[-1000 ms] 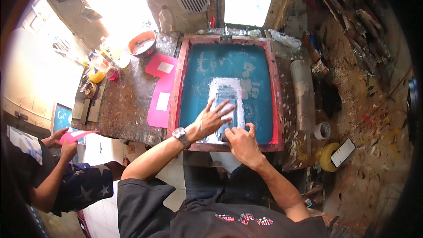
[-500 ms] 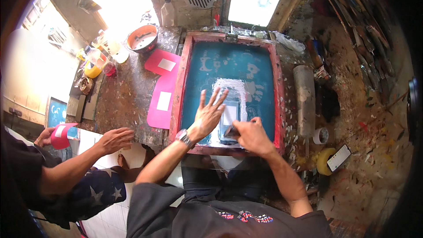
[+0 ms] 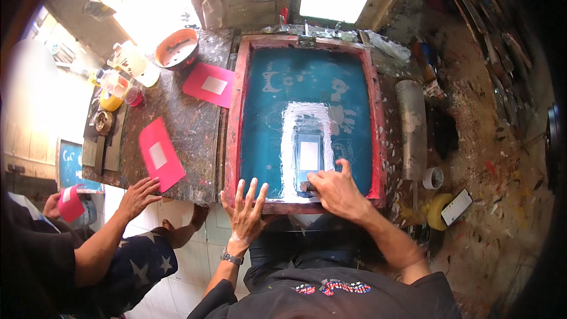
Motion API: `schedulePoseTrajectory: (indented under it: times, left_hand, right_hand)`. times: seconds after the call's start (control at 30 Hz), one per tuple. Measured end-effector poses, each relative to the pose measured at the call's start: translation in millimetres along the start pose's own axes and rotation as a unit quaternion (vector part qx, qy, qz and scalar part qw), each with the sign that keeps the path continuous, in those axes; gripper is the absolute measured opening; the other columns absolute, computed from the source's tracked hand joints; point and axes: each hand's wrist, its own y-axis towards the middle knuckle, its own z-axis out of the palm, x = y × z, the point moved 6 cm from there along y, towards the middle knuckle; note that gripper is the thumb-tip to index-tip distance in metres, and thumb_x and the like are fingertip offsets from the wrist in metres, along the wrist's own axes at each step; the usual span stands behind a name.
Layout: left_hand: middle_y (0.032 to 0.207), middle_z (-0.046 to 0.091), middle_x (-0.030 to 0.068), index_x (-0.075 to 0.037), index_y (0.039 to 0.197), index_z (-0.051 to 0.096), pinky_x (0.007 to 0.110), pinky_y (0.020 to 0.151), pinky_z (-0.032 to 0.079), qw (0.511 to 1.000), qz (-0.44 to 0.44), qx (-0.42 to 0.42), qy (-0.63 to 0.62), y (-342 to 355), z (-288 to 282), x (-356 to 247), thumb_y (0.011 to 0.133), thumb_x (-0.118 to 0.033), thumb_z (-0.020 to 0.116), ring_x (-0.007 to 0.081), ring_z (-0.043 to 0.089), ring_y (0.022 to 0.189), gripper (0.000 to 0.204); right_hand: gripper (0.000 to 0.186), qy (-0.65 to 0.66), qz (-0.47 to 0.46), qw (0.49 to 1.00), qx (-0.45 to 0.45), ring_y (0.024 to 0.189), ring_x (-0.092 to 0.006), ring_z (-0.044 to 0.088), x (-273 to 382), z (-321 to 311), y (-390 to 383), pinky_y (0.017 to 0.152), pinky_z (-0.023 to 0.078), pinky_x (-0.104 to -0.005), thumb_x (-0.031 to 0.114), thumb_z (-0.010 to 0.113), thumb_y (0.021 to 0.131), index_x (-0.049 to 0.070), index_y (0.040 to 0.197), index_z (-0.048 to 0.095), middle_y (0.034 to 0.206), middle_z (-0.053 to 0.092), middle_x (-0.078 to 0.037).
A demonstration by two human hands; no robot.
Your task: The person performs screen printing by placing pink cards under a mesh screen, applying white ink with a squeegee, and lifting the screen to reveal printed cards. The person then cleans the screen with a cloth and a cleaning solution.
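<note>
A blue mesh screen [image 3: 274,142] in a red wooden frame [image 3: 375,124] lies in front of me, bearing a white band of paste [image 3: 289,124] around a rectangle with a white patch [image 3: 309,155]. My left hand [image 3: 244,212] rests at the frame's near left edge, fingers spread. My right hand [image 3: 336,192] grips a small dark scraper [image 3: 305,185], partly hidden by the fingers, on the screen below the patch.
Pink pieces [image 3: 198,80] [image 3: 165,171] lie on the left table near a bowl [image 3: 177,48] and bottles [image 3: 136,65]. A co-worker's hand [image 3: 137,201] touches the nearer piece; the other [image 3: 52,205] holds another. A cylinder [image 3: 407,130] and phone [image 3: 456,207] are right.
My left hand has moved down from over the mesh to the frame's near edge. My right hand is slightly lower. The co-worker's hand has reached the nearer pink piece, which has shifted left.
</note>
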Motion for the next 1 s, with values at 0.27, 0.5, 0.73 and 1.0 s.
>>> schedulePoseTrajectory:
  times: [0.27,0.5,0.73,1.0]
  left_hand:
    - [0.166,0.044,0.0048,-0.028,0.153,0.055,0.071,0.125,0.001,0.997,0.027,-0.044,0.051,-19.2,17.1,7.5,0.083,-0.076,0.071,0.0347,0.025,0.159,0.086]
    - [0.172,0.032,0.0083,-0.035,0.156,0.051,0.077,0.121,-0.008,0.993,0.024,-0.082,0.087,-30.3,23.5,9.9,0.084,-0.078,0.068,0.0411,0.004,0.163,0.085]
    - [0.174,0.025,0.0106,-0.036,0.158,0.048,0.081,0.119,-0.004,0.978,0.075,-0.132,0.144,-34.7,22.7,6.6,0.089,-0.075,0.065,0.0434,0.005,0.163,0.081]
    - [0.166,0.029,0.0225,-0.02,0.163,0.03,0.069,0.122,0.019,0.922,-0.02,-0.383,0.056,33.5,-132.2,-18.2,0.088,-0.076,0.068,0.0432,0.025,0.154,0.101]
  right_hand:
    - [0.017,-0.017,0.072,0.995,-0.061,0.096,-0.0342,0.073,-71.0,-38.4,120.4,0.1,0.036,-0.0619,0.007,0.069,0.09,0.011,0.105,0.065,0.097,0.077,-0.011]
    - [0.019,0.011,0.036,0.999,-0.02,0.087,-0.0334,0.075,-4.3,-6.6,27.4,0.105,0.032,-0.0663,0.007,0.064,0.093,0.007,0.111,0.069,0.089,0.075,-0.015]
    - [0.031,-0.061,0.035,0.994,-0.078,0.099,-0.0267,0.072,28.4,0.1,-17.5,0.11,0.03,-0.0648,0.006,0.063,0.094,0.008,0.124,0.069,0.099,0.072,-0.011]
    - [0.041,-0.179,-0.022,0.904,-0.389,0.084,-0.0239,0.059,92.5,-145.0,-29.3,0.096,0.035,-0.0544,0.051,0.076,0.089,0.012,0.095,0.064,0.089,0.058,-0.007]
